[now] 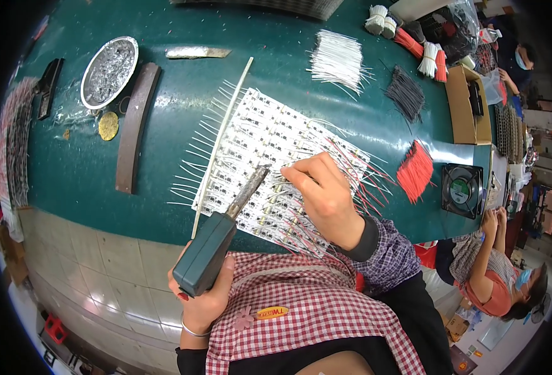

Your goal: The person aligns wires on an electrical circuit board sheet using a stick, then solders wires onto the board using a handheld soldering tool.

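My left hand (206, 305) is closed round the dark green handle of a soldering gun (206, 253). The gun's metal barrel slants up and right, its tip just above a white panel of small circuit boards (251, 134). Close to that tip, my right hand (326, 197) pinches a thin wire, mostly hidden by the fingertips. Red and white wires (360, 172) stick out from the panel under and beside my right hand. Along the panel's left side lies a long pale strip (223, 147), with white wire ends fanning out beyond it.
Bundles of white wires (337, 61), black wires (405, 94) and red wires (416, 171) lie to the right, near a black fan (462, 190) and cardboard box (458, 106). To the left are a metal bowl (86, 94), brown bar (137, 128) and solder bar (194, 53). A co-worker (494, 281) sits right.
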A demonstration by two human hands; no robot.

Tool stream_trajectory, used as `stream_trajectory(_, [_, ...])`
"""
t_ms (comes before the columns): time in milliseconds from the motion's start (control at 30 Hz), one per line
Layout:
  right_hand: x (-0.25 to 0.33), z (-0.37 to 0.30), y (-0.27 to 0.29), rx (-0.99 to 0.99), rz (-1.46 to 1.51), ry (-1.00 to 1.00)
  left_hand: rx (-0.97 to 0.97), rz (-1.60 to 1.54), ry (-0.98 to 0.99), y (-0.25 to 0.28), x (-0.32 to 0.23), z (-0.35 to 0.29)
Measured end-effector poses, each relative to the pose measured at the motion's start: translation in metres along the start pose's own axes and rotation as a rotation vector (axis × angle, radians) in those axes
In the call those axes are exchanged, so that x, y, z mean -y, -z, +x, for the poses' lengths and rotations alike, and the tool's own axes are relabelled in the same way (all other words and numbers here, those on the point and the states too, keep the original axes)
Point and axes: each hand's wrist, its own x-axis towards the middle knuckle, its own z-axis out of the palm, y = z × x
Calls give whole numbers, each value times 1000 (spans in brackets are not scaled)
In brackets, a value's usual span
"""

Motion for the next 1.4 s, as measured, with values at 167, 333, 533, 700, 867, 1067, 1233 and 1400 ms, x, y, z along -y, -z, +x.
stream_trajectory(167, [0,-1,-1,11,-35,-7,3,-60,66,-1,3,-3])
stream_trajectory(333, [0,0,-1,13,-39,0,35,-27,49,-1,7,-5])
stream_trajectory(533, [1,1,0,21,-47,1,65,27,20,2,-1,-1])
stream_trajectory(700, [0,0,0,28,-52,0,93,104,-32,3,-5,2])
stream_trajectory(867, [3,1,1,31,-52,-9,65,-2,103,8,5,-13])
stream_trajectory(1067, [3,1,-1,0,-65,12,-23,-22,38,3,6,-8])
stream_trajectory(1233, [10,-2,1,-90,-48,25,-24,-39,20,4,3,-8])
stream_trajectory(1400, [11,-3,-5,-71,1,51,-21,-57,56,7,4,-12])
